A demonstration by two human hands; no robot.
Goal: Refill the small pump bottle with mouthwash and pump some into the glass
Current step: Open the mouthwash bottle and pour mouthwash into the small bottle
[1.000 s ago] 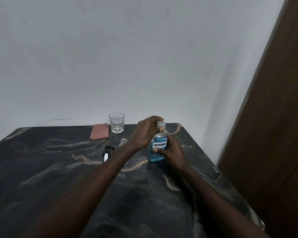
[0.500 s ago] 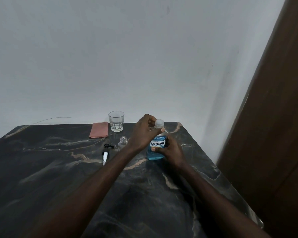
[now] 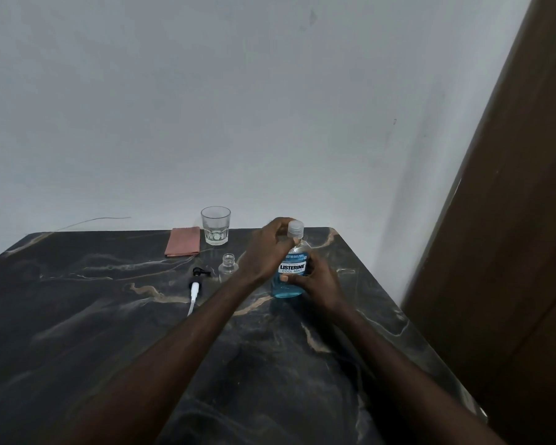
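We have our right hand (image 3: 315, 281) wrapped around the body of the mouthwash bottle (image 3: 291, 273), which stands upright on the marble table (image 3: 109, 332), while our left hand (image 3: 267, 248) pinches its clear cap (image 3: 295, 228) from above; whether the cap is already free of the neck we cannot tell. The small pump bottle (image 3: 228, 266) stands open and apparently empty just to the left, its pump head (image 3: 196, 282) lying beside it and the glass (image 3: 215, 225) behind. We judge the risk lies in the pour: that narrow neck is easy to miss, and a nudge from our left forearm could tip the light bottle.
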